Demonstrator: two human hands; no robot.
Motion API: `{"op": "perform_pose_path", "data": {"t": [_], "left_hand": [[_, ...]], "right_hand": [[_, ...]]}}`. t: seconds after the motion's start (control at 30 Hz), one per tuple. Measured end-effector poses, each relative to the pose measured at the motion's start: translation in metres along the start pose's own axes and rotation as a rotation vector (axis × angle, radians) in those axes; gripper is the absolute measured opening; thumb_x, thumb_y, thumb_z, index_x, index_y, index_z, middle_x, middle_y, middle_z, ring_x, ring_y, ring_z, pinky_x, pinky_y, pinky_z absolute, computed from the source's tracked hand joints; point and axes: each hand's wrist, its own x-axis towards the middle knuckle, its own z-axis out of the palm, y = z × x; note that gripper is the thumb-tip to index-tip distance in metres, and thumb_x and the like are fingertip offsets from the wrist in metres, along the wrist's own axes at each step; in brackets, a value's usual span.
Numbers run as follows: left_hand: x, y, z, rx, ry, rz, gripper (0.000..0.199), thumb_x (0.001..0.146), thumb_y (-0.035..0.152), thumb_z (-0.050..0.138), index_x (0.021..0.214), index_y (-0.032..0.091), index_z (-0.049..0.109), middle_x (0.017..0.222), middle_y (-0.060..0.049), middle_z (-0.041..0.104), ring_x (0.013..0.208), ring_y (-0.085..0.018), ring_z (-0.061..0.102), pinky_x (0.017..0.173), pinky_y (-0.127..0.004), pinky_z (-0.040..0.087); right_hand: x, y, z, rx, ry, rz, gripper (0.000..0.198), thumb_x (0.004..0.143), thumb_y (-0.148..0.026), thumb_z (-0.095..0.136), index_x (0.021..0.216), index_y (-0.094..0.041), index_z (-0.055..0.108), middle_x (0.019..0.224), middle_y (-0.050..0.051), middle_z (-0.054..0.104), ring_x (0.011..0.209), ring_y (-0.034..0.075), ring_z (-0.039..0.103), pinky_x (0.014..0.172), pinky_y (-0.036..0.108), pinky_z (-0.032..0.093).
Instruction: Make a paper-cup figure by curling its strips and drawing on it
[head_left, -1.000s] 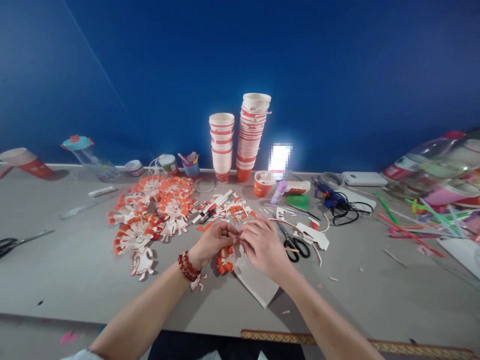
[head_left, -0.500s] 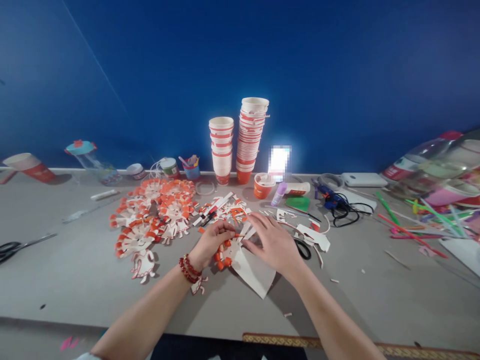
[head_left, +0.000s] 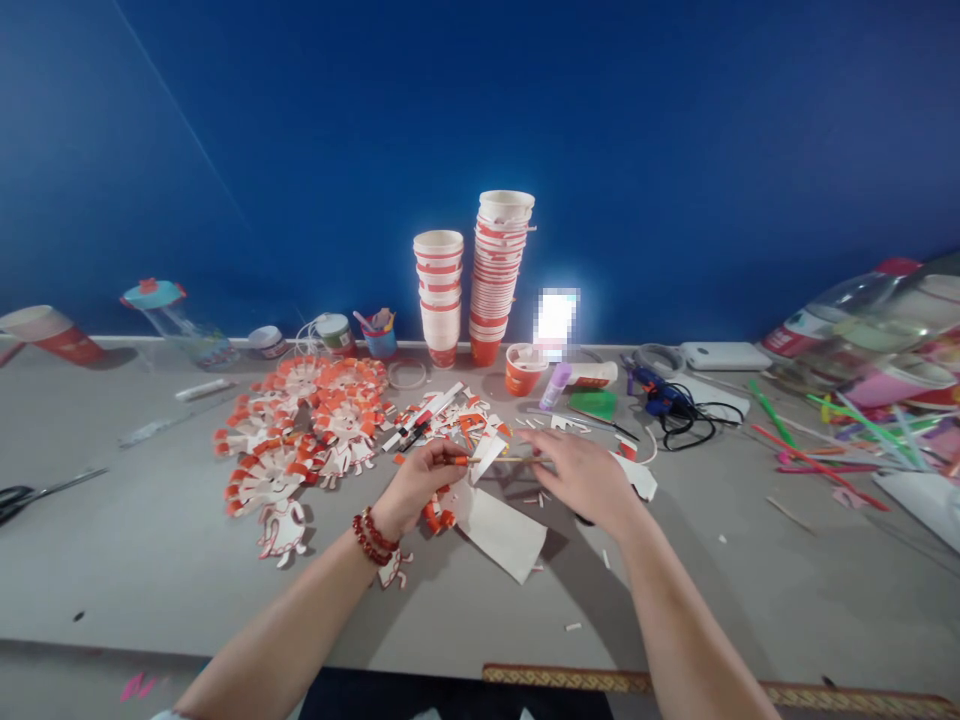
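My left hand pinches the left end of a thin wooden stick, together with an orange-tipped strip of cut paper cup. The rest of that cut cup, with curled orange ends, lies under the same hand, and a white paper panel spreads to its lower right. Around the stick's right end the fingers of my right hand are closed, partly hidden by the hand itself. A white strip crosses the stick between the hands.
Several cut-paper figures with orange curls lie on the left. Two cup stacks stand by the blue wall. A glue stick, a glue gun and coloured straws lie to the right; scissors are far left.
My right hand has moved right, away from my left hand, and the stick between them now shows. The white panel has shifted slightly. My left hand stays nearly in place.
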Motion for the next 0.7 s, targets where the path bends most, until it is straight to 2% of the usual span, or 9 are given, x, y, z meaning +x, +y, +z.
{"op": "perform_pose_path", "data": {"t": [0.07,0.17,0.27,0.33,0.53,0.7], "left_hand": [[0.001,-0.001,0.0,-0.011,0.054,0.018,0.034,0.063,0.031,0.08,0.09,0.017,0.066,0.081,0.0,0.065,0.068,-0.009,0.058,0.059,-0.018,0.042],[0.0,-0.001,0.002,-0.004,0.09,0.036,0.032,0.063,0.032,0.079,0.089,0.017,0.065,0.077,0.001,0.064,0.065,-0.009,0.057,0.06,-0.02,0.042],[-0.001,0.0,0.003,-0.007,0.083,0.042,0.035,0.064,0.036,0.079,0.089,0.017,0.064,0.076,0.0,0.064,0.065,-0.011,0.058,0.06,-0.021,0.043],[-0.001,0.001,0.004,-0.019,0.073,0.04,0.038,0.063,0.037,0.079,0.091,0.017,0.064,0.076,0.0,0.064,0.065,-0.011,0.058,0.06,-0.021,0.044],[-0.006,0.003,0.008,-0.044,0.043,0.042,0.032,0.065,0.035,0.078,0.086,0.018,0.061,0.074,0.002,0.062,0.063,-0.01,0.056,0.06,-0.02,0.043],[-0.014,0.009,0.014,-0.138,-0.117,-0.05,0.029,0.07,0.037,0.077,0.082,0.017,0.06,0.072,0.003,0.059,0.059,-0.007,0.054,0.057,-0.018,0.042]], "right_hand": [[-0.001,0.015,-0.006,-0.036,-0.01,0.076,0.033,0.084,-0.017,0.055,0.112,-0.029,0.068,0.103,0.001,0.073,0.087,0.022,0.067,0.066,0.028,0.045],[-0.002,0.03,-0.016,-0.049,0.03,0.244,0.021,0.086,-0.024,0.053,0.092,-0.029,0.073,0.082,0.002,0.074,0.069,0.02,0.065,0.053,0.026,0.036],[0.001,0.028,-0.02,0.113,0.131,0.375,0.021,0.088,-0.035,0.052,0.093,-0.027,0.071,0.074,0.001,0.071,0.06,0.018,0.06,0.051,0.025,0.033],[0.003,0.017,-0.017,0.28,0.155,0.357,0.024,0.089,-0.039,0.051,0.096,-0.026,0.069,0.075,0.001,0.07,0.06,0.016,0.059,0.053,0.024,0.035],[0.008,-0.025,0.008,0.608,0.094,0.198,0.033,0.089,-0.05,0.051,0.082,-0.021,0.064,0.065,-0.002,0.06,0.056,0.013,0.049,0.052,0.022,0.033],[0.009,-0.033,0.028,0.758,0.078,0.205,0.029,0.084,-0.046,0.06,0.072,-0.019,0.058,0.056,-0.006,0.043,0.051,0.01,0.036,0.049,0.021,0.027]]}}
